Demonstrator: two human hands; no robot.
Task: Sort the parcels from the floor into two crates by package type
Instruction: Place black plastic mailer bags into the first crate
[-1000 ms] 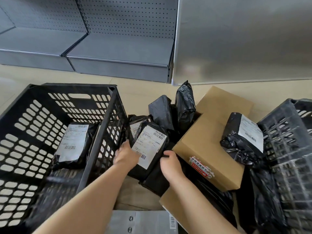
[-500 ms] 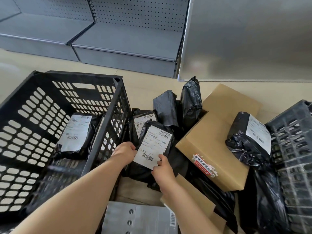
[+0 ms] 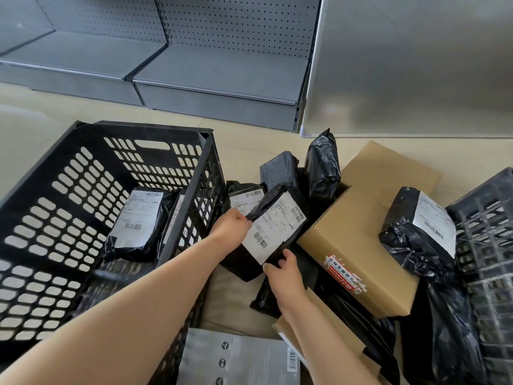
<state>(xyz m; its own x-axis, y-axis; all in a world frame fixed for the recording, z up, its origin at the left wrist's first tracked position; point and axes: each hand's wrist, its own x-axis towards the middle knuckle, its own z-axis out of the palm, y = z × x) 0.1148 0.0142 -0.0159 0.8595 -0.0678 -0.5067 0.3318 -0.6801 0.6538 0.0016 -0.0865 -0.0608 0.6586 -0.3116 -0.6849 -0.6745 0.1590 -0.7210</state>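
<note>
left crate point(image 3: 83, 151) holds two bags | cardboard box point(image 3: 358, 245) on floor | black bag point(image 3: 274, 229) held above pile beside crate | both hands' fingers pinch it: left hand point(image 3: 231, 227) top edge, right hand point(image 3: 283, 270) bottom | step: bag pickup; next: lift over crate wall, drop in

On the floor point(image 3: 33, 118), the left crate point(image 3: 69, 168) stands at the left, with one labelled poly mailer point(image 3: 141, 218) lying inside it against its right wall. Just right of that crate, a heap of poly mailers point(image 3: 288, 170) lies between it and the cardboard box point(image 3: 358, 237). Over the heap, the left hand point(image 3: 231, 227) grips the left edge of a lifted poly mailer point(image 3: 274, 229), and the right hand point(image 3: 286, 276) holds its near corner. A wrapped parcel point(image 3: 416, 232) rests on the right end of the cardboard box, touching the right crate point(image 3: 488, 245) at the right edge. Nearest the viewer lies a flat mailer point(image 3: 238, 357). Shelving point(image 3: 216, 79) stands behind everything.
</note>
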